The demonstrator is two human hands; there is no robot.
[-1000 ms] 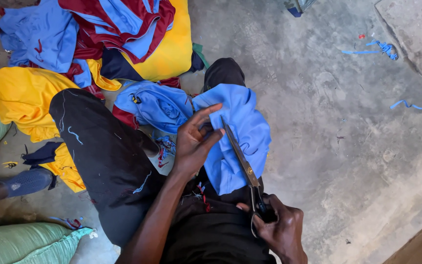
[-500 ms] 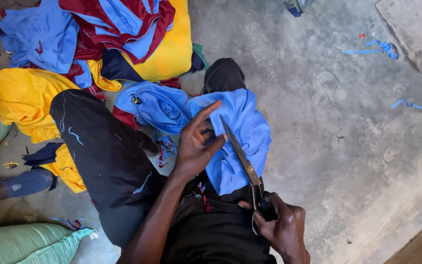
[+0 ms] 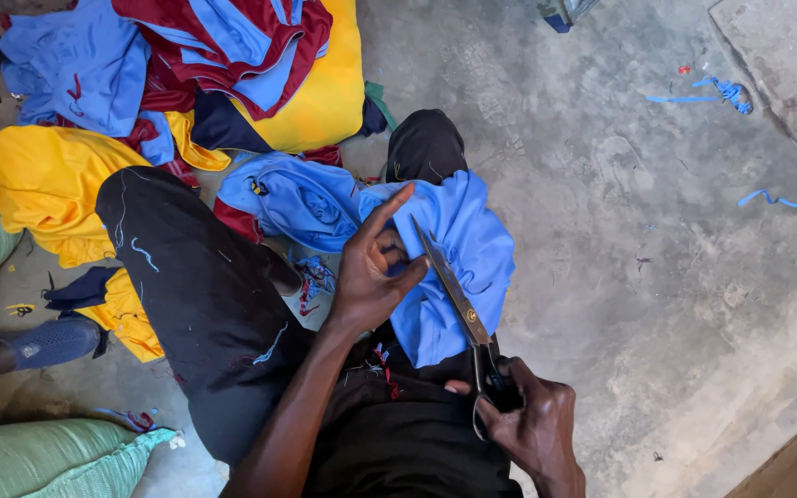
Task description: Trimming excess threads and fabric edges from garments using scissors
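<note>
**Seated figure, scissors and blue cloth on a concrete floor**

Item one: the right hand (image 3: 532,429), low in the view, its fingers closed through and around the dark handles of a pair of long scissors (image 3: 458,304). The blades run up and to the left from the handles, nearly together, their tips lying over the blue cloth.

Item two: the left hand (image 3: 373,277), fingers half curled and pinching a fold of the light blue cloth (image 3: 463,249), index finger stretched up and to the right, thumb pointing toward the blades. It touches the cloth just beside the scissor tips.

Item three: the light blue cloth itself, draped over the person's lap and the right knee, between the two hands, hanging toward the floor.

Item four: black trousers (image 3: 205,286), flecked with thread ends.

Item five: a heap of garments (image 3: 186,83) at upper left, in blue, maroon and yellow, touching the left leg.

Item six: green sacks (image 3: 39,461) at the left edge.

Item seven: blue cloth strips (image 3: 712,92) lying well apart on the grey concrete floor (image 3: 657,277).
</note>
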